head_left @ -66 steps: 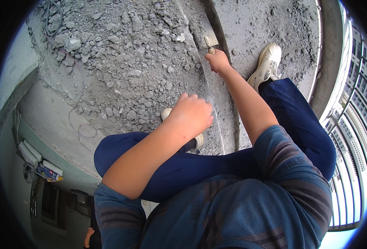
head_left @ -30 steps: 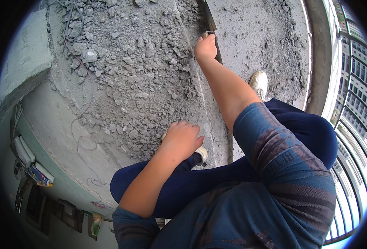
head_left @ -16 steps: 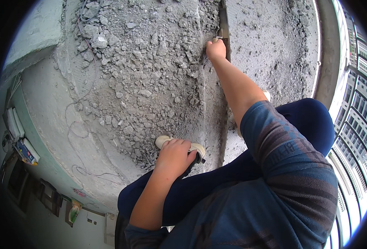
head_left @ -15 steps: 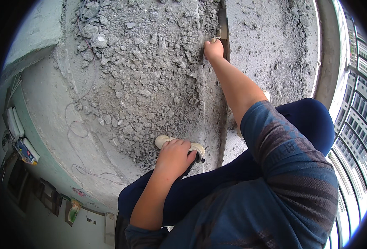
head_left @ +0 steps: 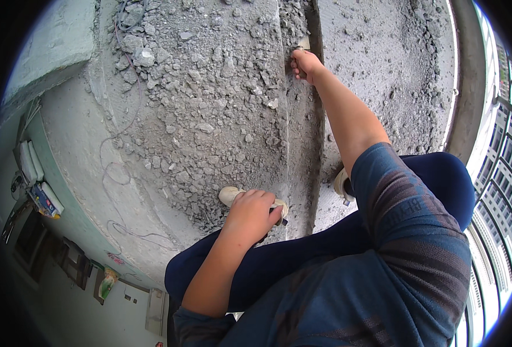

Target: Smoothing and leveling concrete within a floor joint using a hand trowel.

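Observation:
Stretched far forward, my right hand [head_left: 305,66] is closed round the handle of a trowel, its grip mostly hidden by my fingers. Only a pale bit of the trowel's blade [head_left: 304,43] shows past my knuckles. It sits in a shallow channel [head_left: 302,139] in the concrete, beside the channel's dark right edge. Grey rubble [head_left: 209,104] lies thickly to the left. Close to my body, my left hand [head_left: 252,211] hangs over my left shoe [head_left: 231,195], thumb apart from the fingers, with nothing visible in it.
Larger broken chunks [head_left: 144,56] and a thin cable [head_left: 117,173] lie on the left. A concrete ledge [head_left: 47,52] stands at the far left. A low wall [head_left: 469,81] and railing bound the right. My right shoe [head_left: 342,185] is beyond the channel.
My right hand has turned and shifted slightly with the trowel, whose blade is now mostly hidden. The whole view has shifted a little; my left hand stays by the shoe.

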Demonstrator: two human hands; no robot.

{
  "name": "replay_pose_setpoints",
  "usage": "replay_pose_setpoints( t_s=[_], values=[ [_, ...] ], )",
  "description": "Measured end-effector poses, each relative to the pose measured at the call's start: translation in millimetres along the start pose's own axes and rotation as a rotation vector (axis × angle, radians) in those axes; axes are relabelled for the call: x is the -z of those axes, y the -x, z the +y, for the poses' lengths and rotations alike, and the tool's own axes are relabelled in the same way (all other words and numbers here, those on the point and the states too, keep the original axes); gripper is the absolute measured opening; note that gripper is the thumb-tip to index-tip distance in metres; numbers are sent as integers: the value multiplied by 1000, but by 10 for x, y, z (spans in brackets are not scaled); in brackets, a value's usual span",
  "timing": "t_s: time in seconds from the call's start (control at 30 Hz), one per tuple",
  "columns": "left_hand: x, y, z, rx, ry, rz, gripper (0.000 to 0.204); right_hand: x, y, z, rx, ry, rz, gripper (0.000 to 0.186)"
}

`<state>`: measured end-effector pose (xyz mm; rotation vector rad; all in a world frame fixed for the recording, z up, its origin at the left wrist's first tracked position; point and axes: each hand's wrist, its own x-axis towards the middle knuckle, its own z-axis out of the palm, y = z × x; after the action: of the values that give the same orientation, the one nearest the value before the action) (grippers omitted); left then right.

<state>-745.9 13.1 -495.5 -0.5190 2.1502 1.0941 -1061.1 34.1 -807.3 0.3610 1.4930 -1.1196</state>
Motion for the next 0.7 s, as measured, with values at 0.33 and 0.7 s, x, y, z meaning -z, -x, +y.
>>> replay_pose_setpoints(
  t_s=[0.33,0.7],
  values=[
    [77,-96,115,-89,-50,38,25,-399,514,-111,126,-68,135,13],
    [159,-210,85,-122,-62,35,25,-1269,1139,-428,571,882,406,30]
  ],
)
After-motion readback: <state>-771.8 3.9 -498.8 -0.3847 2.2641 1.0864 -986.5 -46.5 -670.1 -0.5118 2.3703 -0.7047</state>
